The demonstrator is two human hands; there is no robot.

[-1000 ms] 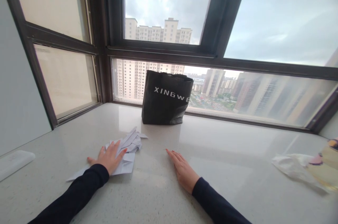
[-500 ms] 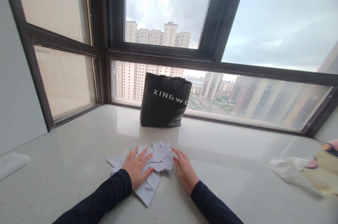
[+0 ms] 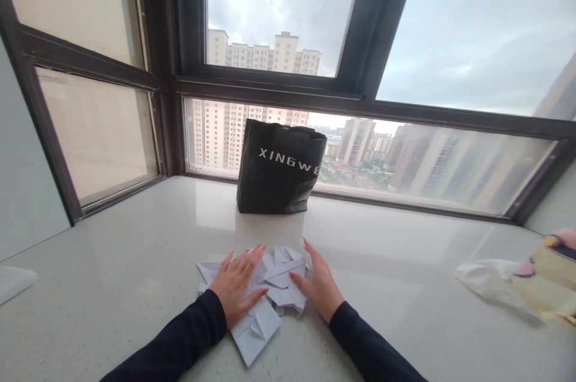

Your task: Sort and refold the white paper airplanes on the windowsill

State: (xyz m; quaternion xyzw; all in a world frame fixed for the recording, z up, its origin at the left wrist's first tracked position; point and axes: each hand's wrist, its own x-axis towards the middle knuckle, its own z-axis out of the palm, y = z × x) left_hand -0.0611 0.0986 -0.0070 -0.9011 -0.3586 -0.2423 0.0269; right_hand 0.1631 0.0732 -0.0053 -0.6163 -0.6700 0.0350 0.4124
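Note:
A loose heap of folded white papers (image 3: 283, 277) lies on the pale speckled counter (image 3: 387, 310). My left hand (image 3: 238, 283) rests on the left part of the heap, its palm down and its fingers stretched out. One folded sheet sticks out toward me below that hand. My right hand (image 3: 320, 283) stands at the heap's right edge, with its thumb over the papers and its fingers extended along the side. Neither hand grips anything. Part of the heap is hidden under my left hand.
Behind the papers a black bag (image 3: 279, 175) with white lettering stands upright against the window (image 3: 432, 166). At the right lie a crumpled white tissue (image 3: 486, 280) and a yellow and pink item (image 3: 544, 277). A white object (image 3: 15, 283) sits at the left edge.
The papers have shifted slightly right and toward me under my left hand. My left fingers have drawn closer together, and my right thumb has moved onto the heap's edge. The view has tilted slightly.

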